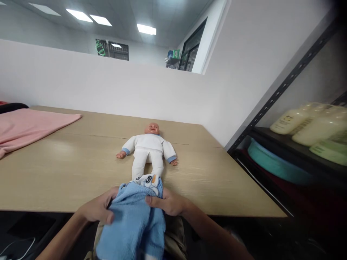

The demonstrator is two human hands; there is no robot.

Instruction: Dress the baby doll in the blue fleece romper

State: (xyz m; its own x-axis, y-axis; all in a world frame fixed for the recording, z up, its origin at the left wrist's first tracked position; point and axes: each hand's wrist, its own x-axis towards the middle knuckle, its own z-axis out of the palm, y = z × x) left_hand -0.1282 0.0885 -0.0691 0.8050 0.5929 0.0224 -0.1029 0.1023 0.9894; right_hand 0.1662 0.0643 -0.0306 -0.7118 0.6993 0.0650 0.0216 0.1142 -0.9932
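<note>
Blue garment [130,216]: at six o'clock before the person, draped over the near table [211,180] edge, its patterned end covering the doll's feet.
Left hand [96,208]: clamped on the garment's left side, thumb on top.
Right hand [171,203]: gripping the other side, thumb across.
Doll [149,142]: on its back, twelve o'clock.
Pink cloth [32,124]: ten o'clock.

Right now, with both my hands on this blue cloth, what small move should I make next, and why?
Probably ease your left hand and right hand apart to spread the top of the blue cloth: it looks bunched between them and hides the feet of the doll, so I can't tell whether they're inside.
</note>
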